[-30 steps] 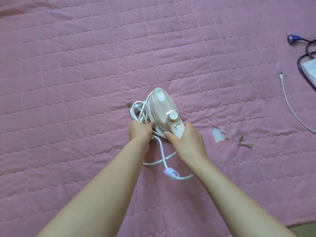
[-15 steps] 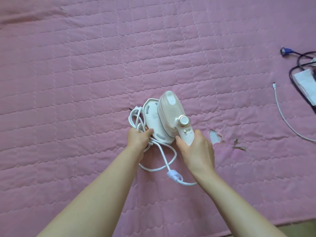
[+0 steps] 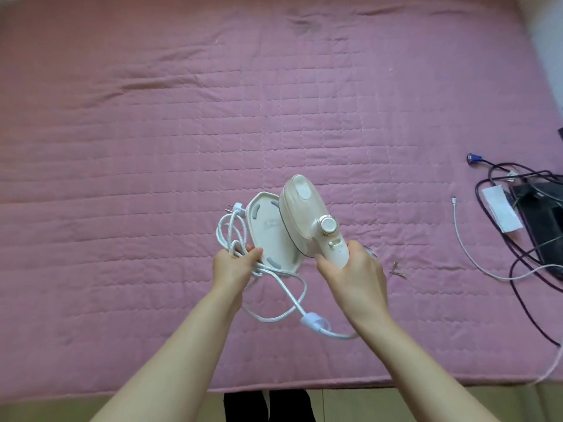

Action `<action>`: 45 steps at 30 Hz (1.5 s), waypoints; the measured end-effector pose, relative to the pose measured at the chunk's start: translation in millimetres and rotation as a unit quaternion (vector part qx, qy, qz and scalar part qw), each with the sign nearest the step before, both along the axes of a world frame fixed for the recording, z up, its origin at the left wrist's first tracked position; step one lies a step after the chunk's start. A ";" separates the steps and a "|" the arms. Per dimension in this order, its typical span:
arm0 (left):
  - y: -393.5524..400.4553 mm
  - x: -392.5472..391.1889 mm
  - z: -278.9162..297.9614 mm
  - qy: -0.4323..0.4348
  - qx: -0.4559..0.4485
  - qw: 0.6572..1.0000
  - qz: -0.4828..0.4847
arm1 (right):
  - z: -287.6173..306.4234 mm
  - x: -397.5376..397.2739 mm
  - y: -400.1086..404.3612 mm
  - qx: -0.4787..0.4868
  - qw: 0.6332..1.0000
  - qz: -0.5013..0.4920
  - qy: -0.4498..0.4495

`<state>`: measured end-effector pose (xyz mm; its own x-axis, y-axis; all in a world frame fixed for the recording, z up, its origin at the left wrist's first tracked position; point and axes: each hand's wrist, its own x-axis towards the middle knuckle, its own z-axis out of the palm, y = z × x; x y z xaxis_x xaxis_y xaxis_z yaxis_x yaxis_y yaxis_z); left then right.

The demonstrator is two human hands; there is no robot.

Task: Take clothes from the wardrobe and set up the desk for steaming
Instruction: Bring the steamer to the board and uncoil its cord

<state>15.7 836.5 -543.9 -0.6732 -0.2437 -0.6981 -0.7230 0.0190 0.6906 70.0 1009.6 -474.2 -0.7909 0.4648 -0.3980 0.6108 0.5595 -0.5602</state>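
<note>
A cream handheld steam iron (image 3: pixel 304 217) with a round dial is lifted above the pink quilted bed cover (image 3: pixel 152 147). My right hand (image 3: pixel 353 275) grips its handle at the near end. Beside it on the left is the iron's white base tray (image 3: pixel 268 233), tilted on edge. My left hand (image 3: pixel 234 263) holds the coiled white power cord (image 3: pixel 231 229) against the tray's near edge. The plug (image 3: pixel 236 207) sticks out at the top of the coil. A loop of cord with a white strap (image 3: pixel 313 321) hangs between my forearms.
At the right edge lie black cables, a blue connector (image 3: pixel 472 158), a white adapter (image 3: pixel 501 208), a dark device (image 3: pixel 545 220) and a thin white cable (image 3: pixel 469 257). Small metal clips (image 3: pixel 396 269) lie right of my right hand. The bed's near edge (image 3: pixel 274 388) meets the floor below.
The iron has separated further from the base tray and both are raised higher. The view has pulled back, showing the bed's near edge and more items at the right.
</note>
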 end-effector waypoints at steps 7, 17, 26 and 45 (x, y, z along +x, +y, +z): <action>-26.9 59.3 96.7 0.041 0.005 0.994 0.106 | 82.7 33.2 -20.7 -0.009 0.997 0.064 0.030; -84.6 165.3 157.6 0.042 0.023 0.951 0.307 | 153.3 74.4 -60.3 -0.019 0.982 0.177 0.068; -141.2 263.3 195.8 0.038 0.024 0.897 0.440 | 175.6 116.4 -129.9 -0.027 0.951 0.304 0.057; -276.1 538.1 224.1 0.073 0.041 0.736 0.671 | 198.1 309.6 -336.6 -0.062 0.847 0.525 0.048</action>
<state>553.9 560.5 -319.8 0.0659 -0.7193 -0.6916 0.0306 -0.6913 0.7219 379.6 673.0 -276.2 -0.7740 -0.5562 -0.3027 -0.2395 0.6997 -0.6731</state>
